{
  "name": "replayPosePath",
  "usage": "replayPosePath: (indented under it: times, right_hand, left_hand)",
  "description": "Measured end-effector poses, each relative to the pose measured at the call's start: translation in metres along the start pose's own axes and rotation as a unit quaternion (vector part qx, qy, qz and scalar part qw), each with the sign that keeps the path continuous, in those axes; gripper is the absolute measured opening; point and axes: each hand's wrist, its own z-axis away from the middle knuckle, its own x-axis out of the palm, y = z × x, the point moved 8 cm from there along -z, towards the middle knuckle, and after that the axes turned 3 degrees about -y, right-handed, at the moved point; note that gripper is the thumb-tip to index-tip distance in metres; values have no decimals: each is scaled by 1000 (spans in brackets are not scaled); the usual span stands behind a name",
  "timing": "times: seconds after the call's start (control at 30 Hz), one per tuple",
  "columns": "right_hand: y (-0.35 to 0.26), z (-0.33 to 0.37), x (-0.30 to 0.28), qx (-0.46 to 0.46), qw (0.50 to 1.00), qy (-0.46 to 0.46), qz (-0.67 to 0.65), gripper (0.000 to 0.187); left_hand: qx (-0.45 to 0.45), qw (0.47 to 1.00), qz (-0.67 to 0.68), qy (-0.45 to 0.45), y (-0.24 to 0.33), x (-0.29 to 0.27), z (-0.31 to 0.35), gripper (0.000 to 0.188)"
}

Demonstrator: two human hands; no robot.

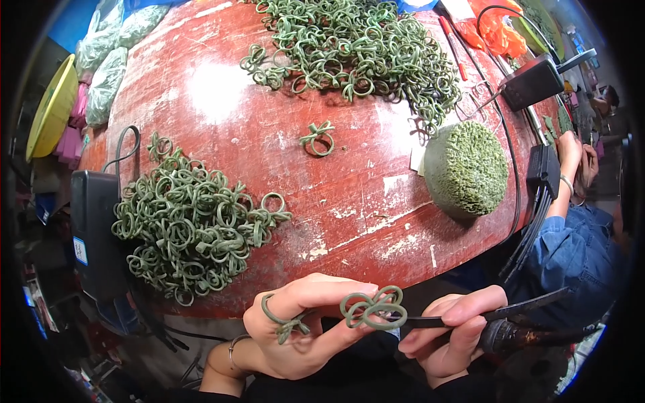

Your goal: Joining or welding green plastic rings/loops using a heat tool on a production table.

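In front of my body, my left hand (295,329) pinches a dark green bow-shaped piece of several loops (374,307) between thumb and finger. A green ring with a small knot (282,322) hangs around one finger of that hand. My right hand (450,329) grips a thin, flat, black strip-like tool (527,305), whose left end reaches the looped piece. A dark brown, shiny rod-like thing (517,334) lies by the right fingers; whether it is part of the tool I cannot tell. A pile of similar green knotted rings (195,225) sits beyond my left hand.
On the worn red table (356,228) lie a larger heap of green rings (356,47), one single ring (319,139) and a round green foam block (468,169). A black box (97,232) stands left. Cables and a co-worker's arm (570,164) are at right.
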Motion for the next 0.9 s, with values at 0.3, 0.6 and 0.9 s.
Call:
replayPosePath:
  times: [0.3, 0.6, 0.9]
  right_hand:
    - [8, 0, -5, 5, 997, 60, -40, 33]
    - [12, -1, -2, 30, 998, 22, -45, 36]
    - [14, 4, -5, 99, 995, 23, -12, 39]
  left_hand:
    - [-3, 999, -47, 9, 2, -4, 2, 26]
    - [-3, 999, -35, 27, -1, -3, -1, 27]
    - [19, 999, -21, 42, -5, -4, 4, 29]
